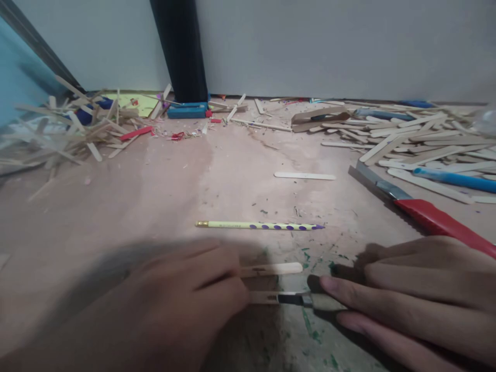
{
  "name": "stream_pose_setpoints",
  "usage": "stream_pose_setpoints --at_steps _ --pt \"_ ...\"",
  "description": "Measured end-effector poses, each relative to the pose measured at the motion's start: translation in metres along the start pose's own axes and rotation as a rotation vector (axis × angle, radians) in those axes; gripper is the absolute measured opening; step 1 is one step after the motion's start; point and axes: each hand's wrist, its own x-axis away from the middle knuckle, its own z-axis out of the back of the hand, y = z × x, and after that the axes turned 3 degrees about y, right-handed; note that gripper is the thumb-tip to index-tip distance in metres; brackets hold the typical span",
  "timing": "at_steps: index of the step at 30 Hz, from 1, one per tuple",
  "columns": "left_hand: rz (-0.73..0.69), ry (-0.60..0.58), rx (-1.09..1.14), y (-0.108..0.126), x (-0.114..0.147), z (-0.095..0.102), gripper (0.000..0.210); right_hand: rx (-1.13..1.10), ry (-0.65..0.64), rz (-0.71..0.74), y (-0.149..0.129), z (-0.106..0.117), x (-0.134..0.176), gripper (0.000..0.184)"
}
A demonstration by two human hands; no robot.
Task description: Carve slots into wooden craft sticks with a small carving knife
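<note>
My left hand (pixel 194 294) is closed with its fingertips pressed down at a craft stick (pixel 284 268), whose rounded end sticks out to the right. Just below it, a second wooden strip (pixel 263 297) also emerges from under those fingers. In my right hand (pixel 422 299) is a small carving chisel (pixel 306 300) with a pale wooden handle and a dark metal shank. The chisel lies low over the tabletop, and its tip meets the lower strip. Beyond both hands a yellow pencil (pixel 259 226) with purple spots lies crosswise.
A red-handled cutter (pixel 430 214) lies at right, beside a pile of craft sticks (pixel 426 142) and a blue pen (pixel 457 180). One loose stick (pixel 304 176) lies mid-table. More sticks (pixel 73 129) heap up at left. A blue block (pixel 188 110) stands by the wall (pixel 329 46).
</note>
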Motion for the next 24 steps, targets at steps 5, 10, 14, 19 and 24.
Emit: stream_pose_setpoints --at_steps 5,10,14,19,24 --pt "-0.022 0.016 -0.014 -0.002 0.003 0.001 0.013 -0.033 -0.061 0.071 -0.005 -0.005 -0.020 0.035" --pt "-0.034 0.028 -0.029 -0.003 0.015 0.011 0.020 -0.031 -0.071 0.128 -0.004 -0.003 -0.023 0.028" --pt "-0.035 0.034 -0.026 0.002 0.027 0.022 0.035 -0.065 -0.053 0.072 0.002 -0.003 -0.019 0.043" --pt "-0.160 0.041 -0.108 0.002 0.027 0.028 0.040 -0.108 -0.037 0.015 0.007 -0.006 -0.020 0.045" --pt "-0.260 -0.024 -0.110 -0.003 0.021 0.032 0.038 -0.178 -0.092 0.047 -0.001 0.006 -0.034 0.022"
